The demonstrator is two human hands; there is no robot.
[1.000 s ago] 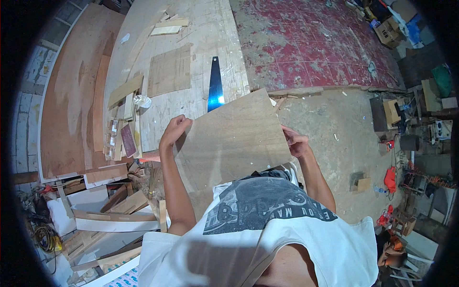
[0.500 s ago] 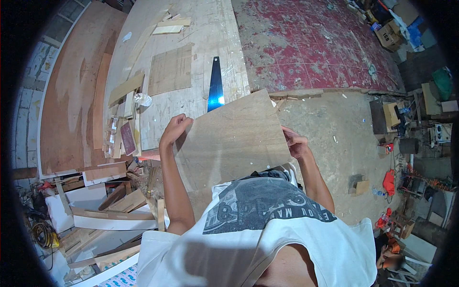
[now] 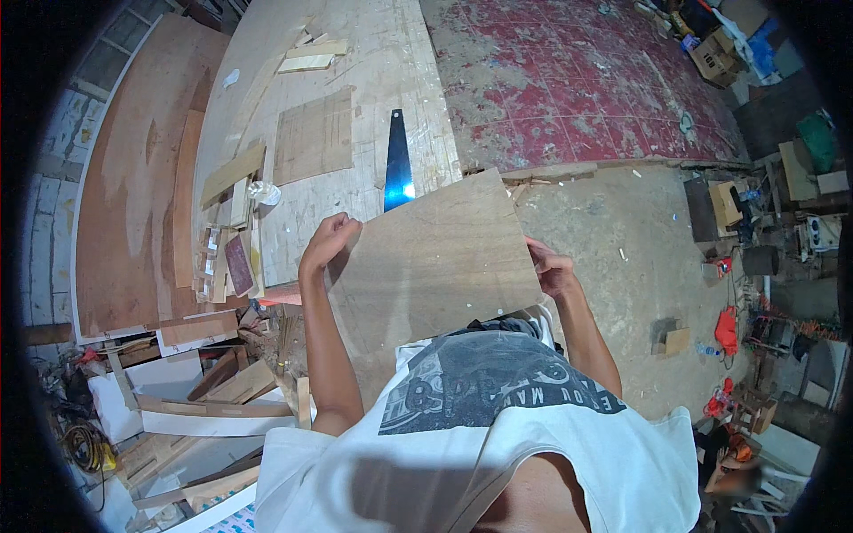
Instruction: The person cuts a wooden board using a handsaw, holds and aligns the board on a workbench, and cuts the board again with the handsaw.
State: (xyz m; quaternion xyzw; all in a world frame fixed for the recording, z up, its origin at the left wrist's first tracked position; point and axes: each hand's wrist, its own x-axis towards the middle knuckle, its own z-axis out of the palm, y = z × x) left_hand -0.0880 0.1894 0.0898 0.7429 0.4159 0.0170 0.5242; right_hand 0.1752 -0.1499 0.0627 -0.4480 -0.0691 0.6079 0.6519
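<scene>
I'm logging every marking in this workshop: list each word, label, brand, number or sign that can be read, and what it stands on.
Dark shirt panel: pale lettering, partly legible; its wording is not copied here.
Cardboard box, upper right: dark print, too small to read.
White sheet, lower left: blue print, cut off and too small to read.
Held wooden sheet and tapered metal blade: no readable text.

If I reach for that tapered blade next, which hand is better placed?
Probably the left hand: holding the board by its left side, it appears nearer the blade. The right hand is across at the board's right edge. Both are occupied, and the board hides the blade's near end.
</scene>
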